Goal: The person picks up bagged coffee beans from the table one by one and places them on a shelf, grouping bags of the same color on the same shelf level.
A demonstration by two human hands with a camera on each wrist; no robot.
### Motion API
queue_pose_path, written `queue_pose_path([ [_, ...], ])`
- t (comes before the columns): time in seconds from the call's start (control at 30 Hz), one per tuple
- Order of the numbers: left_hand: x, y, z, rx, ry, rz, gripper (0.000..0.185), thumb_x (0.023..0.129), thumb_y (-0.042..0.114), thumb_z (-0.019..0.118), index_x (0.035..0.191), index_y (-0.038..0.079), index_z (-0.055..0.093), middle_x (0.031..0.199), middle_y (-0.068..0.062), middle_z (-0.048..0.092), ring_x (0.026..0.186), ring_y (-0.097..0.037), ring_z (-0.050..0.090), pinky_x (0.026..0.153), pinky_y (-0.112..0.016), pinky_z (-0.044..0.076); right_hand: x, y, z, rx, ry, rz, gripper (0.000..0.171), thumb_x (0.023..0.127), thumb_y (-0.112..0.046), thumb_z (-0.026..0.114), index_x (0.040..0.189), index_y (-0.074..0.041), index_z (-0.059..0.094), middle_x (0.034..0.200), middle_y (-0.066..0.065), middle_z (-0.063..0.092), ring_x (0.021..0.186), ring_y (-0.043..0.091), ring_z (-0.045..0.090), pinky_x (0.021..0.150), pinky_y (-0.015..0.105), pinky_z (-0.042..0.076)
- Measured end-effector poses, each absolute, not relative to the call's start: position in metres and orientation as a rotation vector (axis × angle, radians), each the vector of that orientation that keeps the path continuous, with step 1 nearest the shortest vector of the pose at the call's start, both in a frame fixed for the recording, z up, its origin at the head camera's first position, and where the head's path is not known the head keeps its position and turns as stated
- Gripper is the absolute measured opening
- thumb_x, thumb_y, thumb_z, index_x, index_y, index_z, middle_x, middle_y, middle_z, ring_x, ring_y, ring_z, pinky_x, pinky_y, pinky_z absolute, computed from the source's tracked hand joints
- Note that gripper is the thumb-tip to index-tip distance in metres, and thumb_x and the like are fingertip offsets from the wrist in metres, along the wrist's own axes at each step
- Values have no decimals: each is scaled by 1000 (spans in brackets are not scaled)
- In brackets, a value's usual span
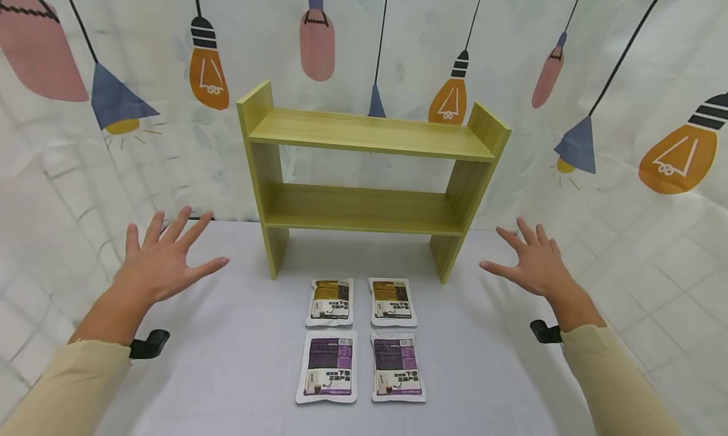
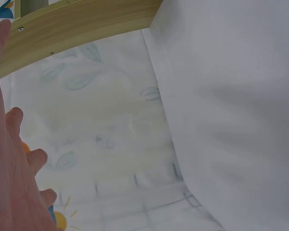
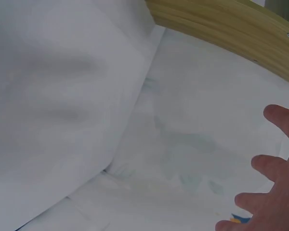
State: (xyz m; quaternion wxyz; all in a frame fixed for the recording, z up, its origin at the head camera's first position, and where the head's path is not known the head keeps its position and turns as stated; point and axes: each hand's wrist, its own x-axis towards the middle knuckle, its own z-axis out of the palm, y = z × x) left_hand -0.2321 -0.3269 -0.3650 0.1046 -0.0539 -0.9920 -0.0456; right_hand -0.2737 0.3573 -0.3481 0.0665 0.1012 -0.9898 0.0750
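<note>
A bench (image 1: 239, 360) covered with a white cloth fills the lower field; behind it hangs a backdrop (image 1: 625, 76) printed with light bulbs and lamps. At the rear of the bench stands a yellow-green wooden shelf unit (image 1: 370, 177) with two boards, both bare.

The left hand (image 1: 162, 259) is held above the bench to the left of the shelf unit, palm down, fingers straight and spread, holding nothing. The right hand (image 1: 531, 265) is held likewise to the right of the unit, fingers spread apart, holding nothing. Both forearms wear cream sleeves (image 1: 68, 385).

Four flat pouches lie on the bench in front of the shelf unit, between the hands and well apart from both, in a two-by-two block. The two brown-labelled pouches (image 1: 330, 302) lie nearer the shelf; the two purple-labelled pouches (image 1: 328, 366) lie nearer the person. None of them touches its neighbour.

Both wrist views show only cloth, a shelf edge and fingertips.
</note>
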Motion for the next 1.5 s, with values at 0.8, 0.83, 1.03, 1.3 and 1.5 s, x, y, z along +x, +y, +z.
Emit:
queue_pose_path([
  [0.8, -212, -318, -381, -162, -2848, -204, 100, 90, 75, 52, 166, 33, 3, 172, -20, 4, 154, -55, -4, 112, -83, -8, -247, 344, -366, 352, -2923, 250, 96, 86, -70, 65, 160, -18, 35, 170, 27, 12, 149, 66, 8, 110, 83, 15],
  [0.83, -211, -316, -382, -165, -2841, -214, 100, 91, 75, 52, 166, 32, 2, 172, -20, 3, 155, -54, -6, 112, -82, -9, -245, 343, -367, 356, -2919, 257, 96, 86, -70, 65, 160, -18, 36, 169, 27, 13, 149, 66, 8, 110, 83, 15],
  [1.03, -205, -307, -385, -179, -2794, -294, 99, 92, 71, 55, 166, 31, 3, 173, -16, 1, 156, -51, -9, 115, -78, -13, -235, 334, -372, 396, -2884, 309, 93, 86, -66, 69, 159, -18, 38, 169, 26, 16, 148, 66, 12, 109, 83, 18],
  [1.3, -203, -296, -386, -221, -2727, -395, 97, 93, 65, 57, 167, 30, 4, 173, -16, 4, 157, -49, -4, 119, -74, -11, -229, 321, -386, 443, -2810, 385, 91, 83, -62, 74, 158, -20, 41, 168, 22, 23, 152, 56, 16, 106, 84, 25],
  [1.5, -204, -287, -388, -286, -2646, -568, 94, 95, 55, 61, 167, 28, 6, 174, -13, 4, 158, -47, 0, 121, -72, -4, -223, 308, -397, 451, -2742, 468, 91, 80, -59, 79, 156, -23, 44, 168, 15, 27, 153, 47, 23, 106, 78, 34],
])
